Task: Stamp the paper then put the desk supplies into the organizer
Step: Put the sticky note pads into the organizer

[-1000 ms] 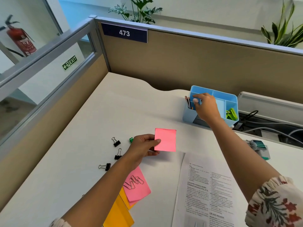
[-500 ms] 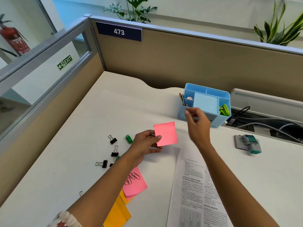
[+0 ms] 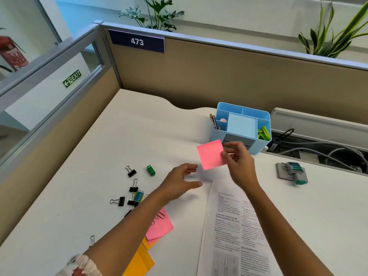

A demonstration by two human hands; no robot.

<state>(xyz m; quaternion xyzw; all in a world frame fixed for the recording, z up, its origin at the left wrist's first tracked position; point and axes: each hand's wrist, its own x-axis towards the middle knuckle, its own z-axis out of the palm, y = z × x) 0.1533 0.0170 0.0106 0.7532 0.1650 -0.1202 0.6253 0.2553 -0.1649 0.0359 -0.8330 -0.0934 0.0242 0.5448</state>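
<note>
fingers [image 3: 229, 156] of right hand [image 3: 240, 166] pinch pink sticky pad [image 3: 211, 154] at its right edge, held above tabletop [image 3: 119, 136] before blue organizer [image 3: 258, 116]; left hand [image 3: 179, 184] just below, fingers loosely spread, holding nothing.

The pink sticky note [image 3: 211, 154] passes from the left hand [image 3: 180, 184] to the right hand [image 3: 238, 162], which now pinches its edge. The left hand, emptied, hovers open just below it.

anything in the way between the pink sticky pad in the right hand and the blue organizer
Nothing visible. The right hand pinches the pink sticky pad just in front of the blue organizer, with only bare desk between them. The left hand hovers open, nearer the camera, off that path.
</note>
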